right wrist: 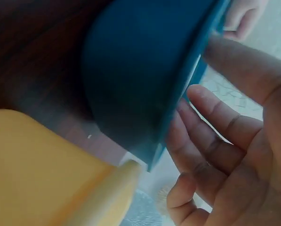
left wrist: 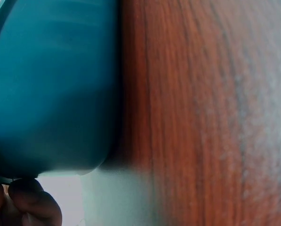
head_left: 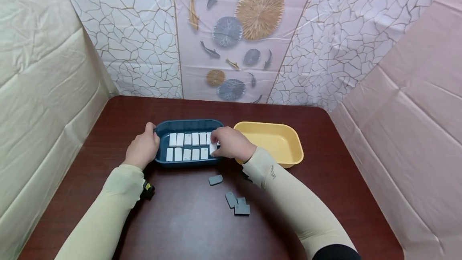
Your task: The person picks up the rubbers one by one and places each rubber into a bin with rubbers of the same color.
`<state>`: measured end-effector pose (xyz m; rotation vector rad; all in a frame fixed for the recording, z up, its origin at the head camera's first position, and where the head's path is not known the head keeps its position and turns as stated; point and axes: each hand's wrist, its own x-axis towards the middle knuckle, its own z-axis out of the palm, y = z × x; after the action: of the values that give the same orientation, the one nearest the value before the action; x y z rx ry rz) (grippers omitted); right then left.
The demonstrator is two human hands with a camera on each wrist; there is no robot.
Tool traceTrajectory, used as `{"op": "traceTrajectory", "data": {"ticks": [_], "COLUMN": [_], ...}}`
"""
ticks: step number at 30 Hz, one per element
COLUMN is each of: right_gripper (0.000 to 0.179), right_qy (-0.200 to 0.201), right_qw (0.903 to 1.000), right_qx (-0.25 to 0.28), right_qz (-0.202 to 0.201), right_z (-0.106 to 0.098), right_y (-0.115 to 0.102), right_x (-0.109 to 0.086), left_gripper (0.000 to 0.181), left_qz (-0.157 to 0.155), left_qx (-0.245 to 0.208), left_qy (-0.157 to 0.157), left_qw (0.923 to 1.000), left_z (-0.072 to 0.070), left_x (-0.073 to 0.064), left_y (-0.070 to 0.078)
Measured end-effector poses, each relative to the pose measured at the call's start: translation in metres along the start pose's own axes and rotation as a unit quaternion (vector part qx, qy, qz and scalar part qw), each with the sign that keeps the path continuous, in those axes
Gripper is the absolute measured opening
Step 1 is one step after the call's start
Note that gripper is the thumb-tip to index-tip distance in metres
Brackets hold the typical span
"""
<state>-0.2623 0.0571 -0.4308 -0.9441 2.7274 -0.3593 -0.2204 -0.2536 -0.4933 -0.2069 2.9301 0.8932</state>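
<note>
My left hand (head_left: 141, 149) grips the left end of a dark blue plastic tub (head_left: 189, 124). In the left wrist view its curled fingers (left wrist: 36, 200) sit at the rim. Two rows of small white rectangular tiles (head_left: 178, 154) lie inside the tub. At the right end of the lower row, my right hand (head_left: 234, 143) pinches a white tile (head_left: 213, 148) between thumb and fingers. The right wrist view shows these fingers (right wrist: 215, 120) reaching over the tub's rim, the tub wall hiding the tile.
A yellow tub (head_left: 270, 139) stands just right of the blue one, partly beneath my right wrist. In front, a single grey tile (head_left: 215, 179) lies on the brown table (head_left: 173, 220), near a small cluster of grey tiles (head_left: 242, 210). Patterned cloth (head_left: 231, 51) hangs behind the table.
</note>
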Motion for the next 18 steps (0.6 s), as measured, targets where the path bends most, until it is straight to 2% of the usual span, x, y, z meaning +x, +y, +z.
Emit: {"op": "traceTrajectory", "data": {"ticks": [4, 8, 18], "right_gripper": [0.025, 0.029, 0.033], "right_qy": [-0.004, -0.009, -0.019], "right_qw": [0.9996, 0.9988, 0.9984], "right_qx": [-0.026, -0.048, -0.051], "right_qz": [0.011, 0.009, 0.014], "right_z": [0.007, 0.016, 0.027], "right_y": [0.001, 0.003, 0.004], "right_x": [0.012, 0.018, 0.031], "left_gripper": [0.039, 0.040, 0.039], "left_qz": [0.000, -0.001, 0.012], "left_qx": [-0.001, -0.005, -0.005], "left_qy": [-0.004, -0.009, -0.001], "left_qw": [1.0000, 0.9999, 0.9999], "left_z": [-0.001, -0.001, -0.002], "left_x": [0.001, 0.001, 0.002], "left_y": [0.000, 0.000, -0.002]}}
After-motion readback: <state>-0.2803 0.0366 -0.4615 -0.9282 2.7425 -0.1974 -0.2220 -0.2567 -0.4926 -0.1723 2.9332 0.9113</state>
